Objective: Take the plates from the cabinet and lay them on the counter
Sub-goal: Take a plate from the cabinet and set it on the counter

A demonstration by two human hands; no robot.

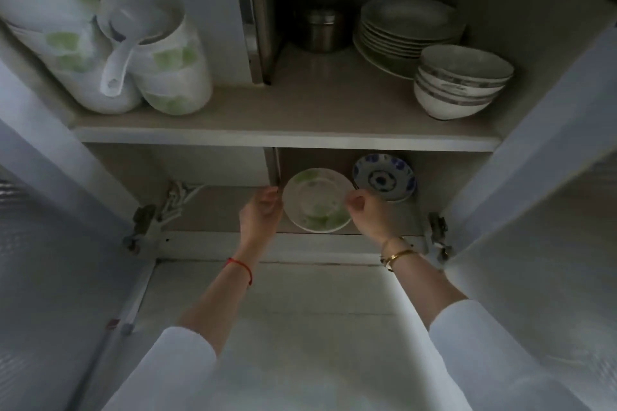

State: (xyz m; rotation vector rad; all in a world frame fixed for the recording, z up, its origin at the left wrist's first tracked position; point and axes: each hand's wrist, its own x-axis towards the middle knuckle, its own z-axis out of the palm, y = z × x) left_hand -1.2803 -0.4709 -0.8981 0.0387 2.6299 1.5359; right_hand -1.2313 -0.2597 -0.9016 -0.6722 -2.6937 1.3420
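A white plate with green leaf marks (317,199) is at the front of the lower cabinet shelf, its underside facing me. My left hand (262,212) grips its left rim and my right hand (369,212) grips its right rim. Just behind it to the right, a blue-and-white patterned plate (384,178) rests on the same shelf. On the upper shelf at the right, a stack of several pale plates (407,28) sits behind a stack of bowls (462,82).
Both cabinet doors (547,130) stand open at either side. Green-patterned white bowls and a white ladle (133,43) fill the upper shelf's left. A steel canister (322,28) stands at the back. A vertical divider (257,10) splits the cabinet. White cords lie at the lower left.
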